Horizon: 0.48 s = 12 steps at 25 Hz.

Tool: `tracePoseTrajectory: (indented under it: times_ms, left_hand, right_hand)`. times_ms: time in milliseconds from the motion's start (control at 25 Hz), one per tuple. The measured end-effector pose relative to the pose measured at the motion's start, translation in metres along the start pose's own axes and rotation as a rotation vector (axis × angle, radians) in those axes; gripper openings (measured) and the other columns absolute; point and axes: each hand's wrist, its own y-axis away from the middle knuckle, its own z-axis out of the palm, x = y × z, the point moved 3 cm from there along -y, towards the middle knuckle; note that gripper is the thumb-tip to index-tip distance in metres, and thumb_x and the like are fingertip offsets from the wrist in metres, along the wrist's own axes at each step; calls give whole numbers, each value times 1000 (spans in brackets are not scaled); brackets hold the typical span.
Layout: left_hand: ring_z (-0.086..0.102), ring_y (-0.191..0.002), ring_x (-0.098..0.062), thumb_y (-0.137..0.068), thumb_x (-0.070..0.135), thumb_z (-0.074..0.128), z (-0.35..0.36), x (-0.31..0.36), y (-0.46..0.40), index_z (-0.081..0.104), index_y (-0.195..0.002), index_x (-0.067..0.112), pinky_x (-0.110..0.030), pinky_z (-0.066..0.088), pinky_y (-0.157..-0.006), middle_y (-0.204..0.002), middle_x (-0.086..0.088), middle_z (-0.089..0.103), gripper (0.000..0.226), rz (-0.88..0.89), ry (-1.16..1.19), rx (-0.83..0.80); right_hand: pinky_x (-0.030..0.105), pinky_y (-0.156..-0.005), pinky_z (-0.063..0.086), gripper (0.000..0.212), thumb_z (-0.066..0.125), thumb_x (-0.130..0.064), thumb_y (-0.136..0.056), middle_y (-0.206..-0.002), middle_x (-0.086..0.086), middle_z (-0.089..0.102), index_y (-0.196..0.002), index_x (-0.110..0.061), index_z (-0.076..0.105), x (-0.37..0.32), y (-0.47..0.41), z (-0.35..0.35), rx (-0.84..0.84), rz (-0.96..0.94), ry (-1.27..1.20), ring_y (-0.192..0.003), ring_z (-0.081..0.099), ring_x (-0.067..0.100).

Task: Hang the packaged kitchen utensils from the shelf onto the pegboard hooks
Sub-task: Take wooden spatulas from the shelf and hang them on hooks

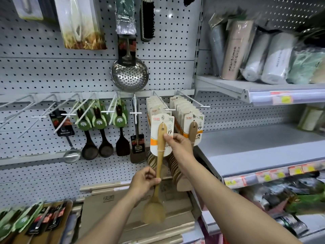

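A wooden spatula on a white and orange backing card hangs upright in front of a pegboard hook. My left hand grips its handle low down, above the blade. My right hand pinches the card's right edge with the thumb beside the handle. The card's top sits at the hook's tip, in front of several identical carded spatulas. A second full hook of the same spatulas hangs just to the right.
Dark wooden spoons, a ladle and a metal turner hang to the left, with bare hooks further left. A skimmer hangs above. Packaged utensils and boxes lie below. Grey shelves stand at right.
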Motion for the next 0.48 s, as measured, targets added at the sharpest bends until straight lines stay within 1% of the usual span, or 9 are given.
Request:
tracePoseTrajectory:
  times_ms: [80,120,240,360,480]
  left_hand:
    - [67,-74,-24,-79,0,75,7,1,1,59,-81,3,-34,59,-68,-74,-11,65,16,1,19,-5]
    - [68,-74,-24,-79,0,75,8,2,0,59,-82,2,-32,59,-67,-74,-12,66,16,4,23,-4]
    - [69,-72,-21,-79,-1,74,10,5,-6,59,-78,6,-26,56,-62,-69,-5,67,17,0,36,-3]
    - [68,-71,-18,-79,-2,74,14,3,-12,57,-76,9,-28,56,-64,-66,-1,65,20,-2,26,-30]
    - [68,-74,-18,-80,-2,73,18,-1,-18,58,-78,8,-30,58,-67,-72,-5,66,19,-12,41,-33]
  right_hand:
    - [19,-75,48,29,72,-27,-90,-86,5,70,-94,1,69,0,-4,0,-15,6,-12,-81,61,11]
    - [21,-76,47,26,72,-28,-90,-83,3,69,-91,-2,69,1,-5,0,-17,22,-13,-80,60,11]
    - [27,-82,49,21,74,-28,-88,-82,3,70,-89,-7,70,3,-9,-4,-20,24,-66,-81,62,13]
    - [33,-85,49,20,77,-30,-85,-82,5,71,-84,-11,71,11,-12,-11,-11,10,-97,-82,62,17]
    - [35,-85,48,22,77,-29,-85,-84,9,69,-85,-7,71,14,-20,-11,-16,14,-93,-83,59,20]
